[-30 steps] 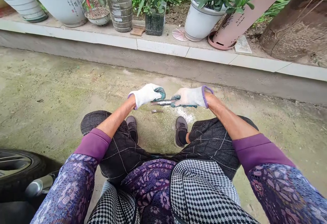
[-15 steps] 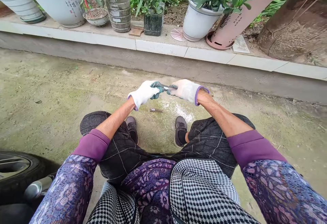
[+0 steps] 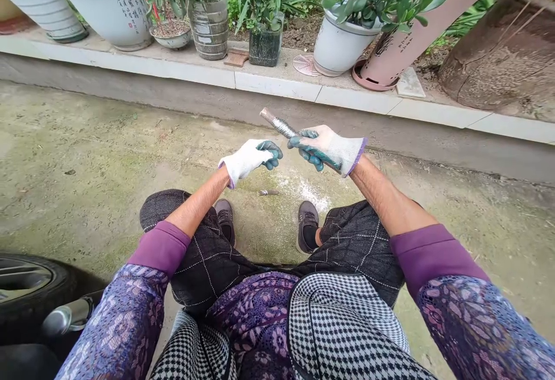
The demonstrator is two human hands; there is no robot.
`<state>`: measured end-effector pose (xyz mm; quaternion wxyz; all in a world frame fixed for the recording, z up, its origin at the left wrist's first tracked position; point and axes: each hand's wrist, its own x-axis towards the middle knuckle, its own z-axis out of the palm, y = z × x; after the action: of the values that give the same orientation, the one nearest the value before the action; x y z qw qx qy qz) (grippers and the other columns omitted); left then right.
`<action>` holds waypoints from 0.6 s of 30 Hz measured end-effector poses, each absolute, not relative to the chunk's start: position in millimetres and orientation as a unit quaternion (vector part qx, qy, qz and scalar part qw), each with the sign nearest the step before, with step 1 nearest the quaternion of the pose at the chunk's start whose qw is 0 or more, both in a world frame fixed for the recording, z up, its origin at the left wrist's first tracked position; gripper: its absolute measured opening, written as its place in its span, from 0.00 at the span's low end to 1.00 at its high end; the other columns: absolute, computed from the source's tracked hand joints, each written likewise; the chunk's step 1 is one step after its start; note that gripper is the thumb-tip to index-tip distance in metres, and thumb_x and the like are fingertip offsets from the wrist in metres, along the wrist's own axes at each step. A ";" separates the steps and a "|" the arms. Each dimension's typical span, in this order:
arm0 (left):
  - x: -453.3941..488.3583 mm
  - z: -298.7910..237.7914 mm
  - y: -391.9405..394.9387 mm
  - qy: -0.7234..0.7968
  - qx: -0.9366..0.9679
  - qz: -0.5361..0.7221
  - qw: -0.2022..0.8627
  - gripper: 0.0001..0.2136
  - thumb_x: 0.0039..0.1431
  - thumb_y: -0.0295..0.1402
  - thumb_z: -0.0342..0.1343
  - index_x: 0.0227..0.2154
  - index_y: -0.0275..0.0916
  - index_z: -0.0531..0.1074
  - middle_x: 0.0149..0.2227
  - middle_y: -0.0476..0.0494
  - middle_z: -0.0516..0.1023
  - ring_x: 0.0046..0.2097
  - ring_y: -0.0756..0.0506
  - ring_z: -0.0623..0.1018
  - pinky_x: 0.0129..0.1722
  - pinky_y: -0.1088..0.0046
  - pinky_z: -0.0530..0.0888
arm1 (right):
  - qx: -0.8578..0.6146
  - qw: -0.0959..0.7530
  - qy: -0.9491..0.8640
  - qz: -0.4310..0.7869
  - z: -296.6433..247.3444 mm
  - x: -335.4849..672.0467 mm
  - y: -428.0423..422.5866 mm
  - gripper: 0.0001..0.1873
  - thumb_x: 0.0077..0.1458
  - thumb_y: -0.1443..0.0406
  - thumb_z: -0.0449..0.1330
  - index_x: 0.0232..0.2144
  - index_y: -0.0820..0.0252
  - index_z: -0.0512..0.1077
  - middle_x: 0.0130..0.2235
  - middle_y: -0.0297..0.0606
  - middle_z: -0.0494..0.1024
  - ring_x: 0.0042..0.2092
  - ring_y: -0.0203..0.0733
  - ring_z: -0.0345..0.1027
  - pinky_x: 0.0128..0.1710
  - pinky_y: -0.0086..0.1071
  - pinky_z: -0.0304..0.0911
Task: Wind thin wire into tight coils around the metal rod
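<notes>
My right hand (image 3: 327, 147), in a white glove with green fingertips, is closed around a short silvery metal rod (image 3: 280, 125) whose free end points up and to the left. Just left of it, my left hand (image 3: 251, 158) wears the same kind of glove, its fingers curled in; whether anything is in them I cannot make out. It is off the rod. A small brownish piece (image 3: 269, 192) lies on the concrete between my shoes (image 3: 307, 222), next to a patch of white powder (image 3: 309, 190).
A raised tiled ledge (image 3: 277, 85) runs across ahead and carries several potted plants (image 3: 342, 39). A car tyre (image 3: 30, 287) and a chrome pipe (image 3: 65, 316) sit at the lower left. Mossy concrete ground (image 3: 87, 177) stretches to the left and right.
My left hand has come off the rod, which both hands gripped before. My right hand has swung the rod so that its free end points up and left.
</notes>
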<state>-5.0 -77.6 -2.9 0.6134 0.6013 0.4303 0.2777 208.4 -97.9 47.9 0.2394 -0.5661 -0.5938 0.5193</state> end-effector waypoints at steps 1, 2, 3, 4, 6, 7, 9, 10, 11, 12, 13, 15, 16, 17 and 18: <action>-6.9 -3.1 -76.3 0.418 0.605 0.277 0.619 0.10 0.53 0.20 0.57 0.37 0.31 0.78 0.31 0.44 0.81 0.32 0.51 0.78 0.38 0.71 0.76 | -0.563 0.243 -0.593 0.522 48.5 207.8 -98.7 0.24 0.55 0.51 0.68 0.42 0.66 0.76 0.20 0.26 0.64 0.17 0.28 0.53 0.12 0.27 0.54; -9.0 -2.7 -75.0 0.402 0.606 0.282 0.626 0.13 0.52 0.21 0.60 0.41 0.32 0.78 0.34 0.43 0.83 0.36 0.50 0.80 0.42 0.70 0.76 | -0.562 0.247 -0.591 0.523 48.8 207.4 -99.0 0.23 0.55 0.51 0.68 0.41 0.65 0.76 0.20 0.27 0.64 0.17 0.28 0.53 0.12 0.27 0.54; -11.0 -1.7 -73.7 0.385 0.601 0.295 0.635 0.16 0.51 0.22 0.62 0.45 0.32 0.78 0.38 0.42 0.84 0.39 0.49 0.80 0.46 0.69 0.76 | -0.561 0.250 -0.591 0.523 48.8 207.1 -99.0 0.22 0.55 0.51 0.68 0.39 0.65 0.75 0.20 0.27 0.65 0.17 0.28 0.54 0.12 0.27 0.54; -12.5 -0.4 -72.5 0.369 0.589 0.314 0.647 0.20 0.51 0.24 0.64 0.49 0.32 0.76 0.41 0.40 0.84 0.41 0.49 0.81 0.48 0.69 0.76 | -0.561 0.252 -0.590 0.522 48.6 206.8 -98.7 0.21 0.55 0.51 0.68 0.37 0.64 0.74 0.20 0.27 0.65 0.17 0.28 0.54 0.12 0.27 0.54; -12.8 2.5 -70.2 0.354 0.548 0.350 0.672 0.21 0.52 0.27 0.64 0.51 0.33 0.74 0.43 0.38 0.83 0.43 0.48 0.81 0.49 0.68 0.76 | -0.562 0.252 -0.593 0.519 47.0 204.9 -97.7 0.17 0.57 0.54 0.67 0.34 0.62 0.72 0.20 0.28 0.65 0.17 0.28 0.55 0.12 0.27 0.55; -11.3 3.8 -69.1 0.356 0.524 0.364 0.683 0.19 0.54 0.28 0.63 0.50 0.32 0.74 0.42 0.38 0.83 0.41 0.49 0.81 0.49 0.68 0.76 | -0.565 0.252 -0.595 0.514 45.5 202.9 -97.2 0.15 0.59 0.56 0.66 0.32 0.61 0.70 0.20 0.28 0.65 0.17 0.28 0.56 0.13 0.26 0.56; -5.2 6.0 -67.5 0.375 0.483 0.382 0.693 0.13 0.57 0.28 0.61 0.46 0.33 0.74 0.38 0.41 0.82 0.37 0.51 0.80 0.47 0.69 0.76 | -0.576 0.251 -0.601 0.494 41.5 196.5 -97.0 0.10 0.61 0.61 0.63 0.32 0.60 0.68 0.22 0.29 0.67 0.18 0.28 0.57 0.13 0.26 0.57; -1.1 6.9 -67.1 0.390 0.469 0.390 0.690 0.10 0.58 0.27 0.60 0.43 0.33 0.74 0.36 0.43 0.81 0.34 0.52 0.79 0.45 0.69 0.76 | -0.584 0.247 -0.606 0.480 39.2 192.2 -97.5 0.08 0.62 0.63 0.61 0.33 0.60 0.68 0.22 0.30 0.68 0.18 0.29 0.58 0.14 0.26 0.58; 3.2 7.7 -67.1 0.406 0.457 0.402 0.682 0.08 0.59 0.26 0.59 0.41 0.34 0.73 0.33 0.44 0.80 0.32 0.53 0.78 0.44 0.70 0.76 | -0.590 0.242 -0.614 0.466 36.9 187.6 -98.3 0.07 0.63 0.64 0.60 0.33 0.60 0.68 0.24 0.31 0.70 0.19 0.29 0.60 0.15 0.26 0.60; 7.2 8.4 -67.4 0.422 0.448 0.415 0.670 0.06 0.58 0.26 0.59 0.39 0.34 0.73 0.32 0.46 0.79 0.31 0.53 0.76 0.43 0.71 0.76 | -0.592 0.234 -0.626 0.451 34.9 182.9 -99.4 0.05 0.63 0.65 0.60 0.34 0.60 0.68 0.25 0.33 0.72 0.20 0.30 0.62 0.17 0.26 0.61; 10.5 9.2 -68.0 0.436 0.443 0.427 0.657 0.05 0.58 0.25 0.59 0.37 0.34 0.72 0.31 0.47 0.78 0.31 0.53 0.75 0.42 0.72 0.76 | -0.588 0.222 -0.642 0.440 33.4 178.9 -100.6 0.05 0.63 0.66 0.60 0.33 0.60 0.68 0.27 0.34 0.74 0.22 0.30 0.64 0.19 0.26 0.63; 14.3 10.6 -69.7 0.450 0.445 0.444 0.634 0.03 0.59 0.26 0.60 0.33 0.35 0.71 0.29 0.48 0.76 0.31 0.52 0.75 0.42 0.71 0.76 | -0.561 0.201 -0.676 0.433 32.6 174.3 -101.8 0.05 0.62 0.67 0.60 0.33 0.61 0.70 0.30 0.38 0.77 0.26 0.32 0.67 0.22 0.27 0.66; 14.4 11.5 -70.5 0.448 0.452 0.448 0.628 0.04 0.59 0.26 0.60 0.32 0.35 0.70 0.28 0.47 0.76 0.31 0.52 0.75 0.42 0.71 0.76 | -0.547 0.198 -0.684 0.440 33.1 174.4 -101.0 0.05 0.62 0.67 0.60 0.32 0.62 0.71 0.31 0.39 0.78 0.27 0.34 0.69 0.24 0.27 0.67; 13.5 12.5 -71.2 0.444 0.460 0.447 0.625 0.04 0.59 0.27 0.60 0.31 0.35 0.70 0.28 0.47 0.75 0.31 0.51 0.75 0.42 0.70 0.76 | -0.536 0.206 -0.683 0.451 34.0 176.0 -99.0 0.05 0.62 0.66 0.60 0.33 0.63 0.72 0.33 0.41 0.79 0.29 0.35 0.71 0.25 0.28 0.68; 11.6 13.9 -71.8 0.440 0.468 0.443 0.626 0.05 0.60 0.27 0.60 0.31 0.35 0.70 0.27 0.47 0.75 0.31 0.51 0.75 0.41 0.70 0.77 | -0.529 0.227 -0.674 0.462 34.6 178.7 -95.5 0.05 0.62 0.66 0.59 0.34 0.63 0.73 0.34 0.42 0.79 0.31 0.36 0.72 0.26 0.28 0.69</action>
<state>11.6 -71.8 13.9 0.6259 0.4675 0.4400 0.4428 178.7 -95.5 34.6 0.2272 -0.5292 -0.6742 0.4624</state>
